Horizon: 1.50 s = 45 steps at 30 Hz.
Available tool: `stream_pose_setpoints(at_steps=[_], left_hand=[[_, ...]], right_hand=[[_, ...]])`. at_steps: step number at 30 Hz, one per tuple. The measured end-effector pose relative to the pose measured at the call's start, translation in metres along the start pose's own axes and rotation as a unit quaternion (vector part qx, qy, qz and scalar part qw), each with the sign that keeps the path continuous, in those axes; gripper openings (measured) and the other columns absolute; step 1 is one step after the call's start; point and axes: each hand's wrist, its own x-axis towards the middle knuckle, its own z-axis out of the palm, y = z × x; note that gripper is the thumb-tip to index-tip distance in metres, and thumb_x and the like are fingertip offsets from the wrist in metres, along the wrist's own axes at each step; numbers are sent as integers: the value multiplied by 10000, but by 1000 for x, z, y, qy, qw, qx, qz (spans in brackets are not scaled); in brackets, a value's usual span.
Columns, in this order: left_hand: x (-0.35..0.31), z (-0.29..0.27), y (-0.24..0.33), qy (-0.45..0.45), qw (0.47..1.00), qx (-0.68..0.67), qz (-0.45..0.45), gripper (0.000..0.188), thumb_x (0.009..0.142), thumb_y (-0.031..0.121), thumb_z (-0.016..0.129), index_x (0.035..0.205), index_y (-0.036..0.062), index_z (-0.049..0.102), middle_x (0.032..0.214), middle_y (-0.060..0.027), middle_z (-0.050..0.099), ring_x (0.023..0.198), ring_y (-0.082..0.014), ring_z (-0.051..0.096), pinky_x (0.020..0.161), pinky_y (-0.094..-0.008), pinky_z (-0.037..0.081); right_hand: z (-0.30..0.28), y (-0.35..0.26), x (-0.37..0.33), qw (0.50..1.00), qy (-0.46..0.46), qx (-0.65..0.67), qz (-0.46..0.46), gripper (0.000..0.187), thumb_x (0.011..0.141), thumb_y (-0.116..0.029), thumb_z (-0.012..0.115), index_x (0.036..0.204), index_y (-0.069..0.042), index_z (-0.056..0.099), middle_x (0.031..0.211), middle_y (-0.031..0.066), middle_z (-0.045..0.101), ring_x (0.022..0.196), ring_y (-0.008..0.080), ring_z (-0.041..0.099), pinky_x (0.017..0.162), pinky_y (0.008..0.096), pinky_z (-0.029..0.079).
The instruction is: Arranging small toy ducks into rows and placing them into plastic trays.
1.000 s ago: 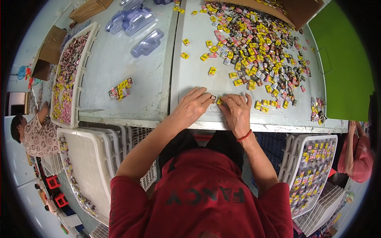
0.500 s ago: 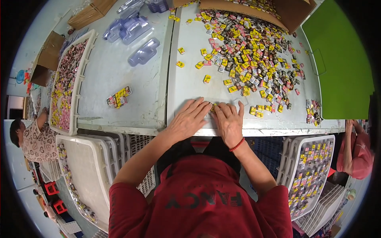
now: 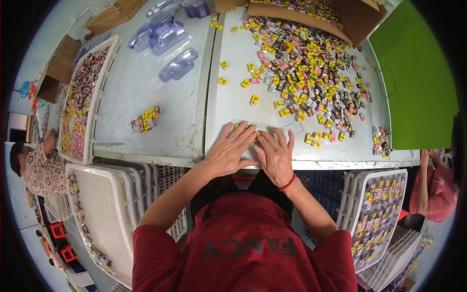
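Note:
My left hand (image 3: 229, 150) and my right hand (image 3: 276, 155) lie flat side by side on the near edge of a grey table (image 3: 160, 97), fingers spread over a few small yellow wrapped pieces (image 3: 256, 135) that show between the fingertips. A red band circles my right wrist. Beyond the hands spreads a big heap of small yellow, pink and dark wrapped pieces (image 3: 311, 68). Whether either hand grips a piece is hidden under the palms.
A white tray (image 3: 80, 97) full of pieces sits at the table's left. A small stack of pieces (image 3: 146, 118) and clear plastic shells (image 3: 177, 64) lie mid-left. Cardboard box (image 3: 311, 14) at the back, green board (image 3: 418, 82) right. White crates (image 3: 374, 214) below; other people at both sides.
Both hands have slid together slightly left along the table's near edge and stay pressed flat. The view has shifted a little toward the heap.

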Motion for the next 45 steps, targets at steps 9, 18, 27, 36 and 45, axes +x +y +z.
stream_pose_setpoints(at_steps=[9,18,27,36,45], left_hand=[[104,9,-76,259,966,-1,0,185,782,28,605,964,4,623,1020,-123,608,973,-293,574,865,-395,475],[142,22,-100,254,966,54,16,119,777,93,631,878,31,622,891,-103,578,880,-284,563,767,-408,477],[122,18,-89,201,979,19,7,148,773,141,677,889,57,640,840,-82,572,866,-271,570,767,-401,473],[108,15,-95,138,989,19,48,223,791,106,677,1002,36,656,997,-89,610,925,-274,583,790,-384,479],[96,10,-88,62,997,-32,42,257,799,105,669,1048,40,669,1089,-95,649,971,-298,604,868,-374,490]], right_hand=[[17,78,99,996,55,-68,2,162,808,-81,645,969,-76,664,960,78,642,917,265,567,851,388,414],[38,107,113,993,49,-109,-26,197,812,-122,639,1003,-76,656,1020,84,634,951,274,581,877,410,410],[37,107,110,987,56,-140,-54,148,786,-86,588,918,-84,654,917,78,640,903,252,599,853,402,417],[28,106,103,990,-11,-134,-49,240,819,-88,600,1056,-76,637,1086,73,641,1027,254,579,914,404,393],[29,103,109,988,-54,-139,-25,222,833,-81,587,1050,-84,637,1078,77,637,1012,261,579,906,396,399]])
